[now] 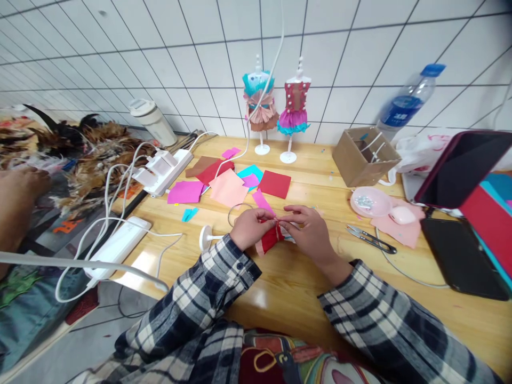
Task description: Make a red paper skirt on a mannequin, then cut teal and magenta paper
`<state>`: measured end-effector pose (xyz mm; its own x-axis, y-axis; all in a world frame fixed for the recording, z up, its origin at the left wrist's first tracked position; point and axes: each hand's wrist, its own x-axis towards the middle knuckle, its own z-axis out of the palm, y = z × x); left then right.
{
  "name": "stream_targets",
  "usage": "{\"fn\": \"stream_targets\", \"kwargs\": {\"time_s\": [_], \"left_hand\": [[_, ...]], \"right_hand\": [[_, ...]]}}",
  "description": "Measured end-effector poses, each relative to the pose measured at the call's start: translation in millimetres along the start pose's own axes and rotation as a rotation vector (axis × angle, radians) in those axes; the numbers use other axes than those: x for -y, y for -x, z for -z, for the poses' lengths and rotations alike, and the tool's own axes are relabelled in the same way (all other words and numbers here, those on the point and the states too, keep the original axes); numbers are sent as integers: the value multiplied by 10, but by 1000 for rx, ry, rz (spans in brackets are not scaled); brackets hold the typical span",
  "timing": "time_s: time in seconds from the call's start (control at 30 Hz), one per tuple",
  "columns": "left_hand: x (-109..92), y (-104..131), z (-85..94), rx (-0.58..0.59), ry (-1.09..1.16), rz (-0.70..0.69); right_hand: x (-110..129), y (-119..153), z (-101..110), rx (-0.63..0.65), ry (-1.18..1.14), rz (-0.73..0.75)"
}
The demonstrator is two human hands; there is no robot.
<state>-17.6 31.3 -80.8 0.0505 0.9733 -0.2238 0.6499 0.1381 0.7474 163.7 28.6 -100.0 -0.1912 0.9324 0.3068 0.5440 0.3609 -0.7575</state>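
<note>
A miniature dress form lies on its side in my hands, its round white base [206,238] pointing left. Red crepe-like paper [271,241] wraps its body, with a paler strip at the lower edge. My left hand [254,228] is closed, thumb and fingertips pinching at the top of the red wrap. Opposite it, my right hand [306,232] pinches the same spot, its fingers bent and the fingertips meeting the left ones. What sits exactly between the fingertips is too small to make out. Just behind the hands lie a magenta strip [262,201] and a red square [275,183].
Two dressed miniature forms [259,101] stand by the tiled wall. Coloured paper pieces [229,188] lie behind my hands. To the right are thread snips [372,240], a pink dish [370,202], a cardboard box [366,157] and a phone [464,168]. Left: power strip [166,170], cables, another person's hand [24,186].
</note>
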Motion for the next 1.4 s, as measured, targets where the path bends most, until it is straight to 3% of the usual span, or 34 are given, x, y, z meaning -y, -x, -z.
{"fn": "stream_targets", "kwargs": {"time_s": [0.8, 1.0, 1.4], "left_hand": [[-36, 40, 34, 14, -4, -18], [-35, 44, 42, 2, -20, -6], [-30, 67, 59, 7, 21, -33]], "right_hand": [[55, 38, 42, 5, 350, 238], [84, 50, 65, -61, 348, 269], [108, 42, 54, 39, 397, 265]]}}
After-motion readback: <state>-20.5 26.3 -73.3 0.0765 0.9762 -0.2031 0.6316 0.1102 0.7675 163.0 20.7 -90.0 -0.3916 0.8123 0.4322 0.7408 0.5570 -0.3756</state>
